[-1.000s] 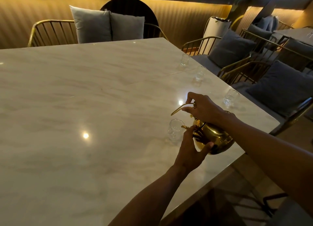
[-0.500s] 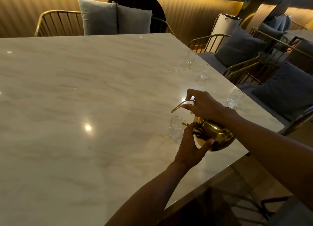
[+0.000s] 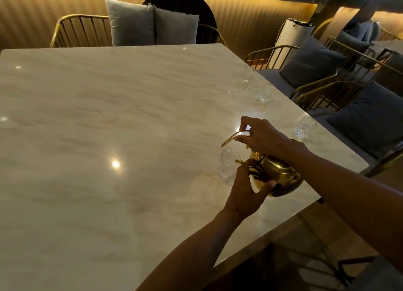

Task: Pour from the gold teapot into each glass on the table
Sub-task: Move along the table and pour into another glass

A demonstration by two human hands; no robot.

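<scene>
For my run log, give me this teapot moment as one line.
phase: pouring | right hand: gripping gold metal teapot | left hand: steadying teapot | target: nearest clear glass | marble table

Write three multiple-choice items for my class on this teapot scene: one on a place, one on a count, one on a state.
1. Where does the nearest glass stand?
A. Beside the teapot's spout end
B. On a chair
C. At the table's far left corner

2. How many glasses show on the table?
A. Two
B. Four
C. Seven

3. How is the teapot?
A. Lying flat, untouched
B. Tilted, held by both hands
C. Upright on a cushion

Answers:
1 A: it stands just left of the spout.
2 B: three more line the right edge.
3 B: the left hand grips its body and the right hand is on top.
</scene>
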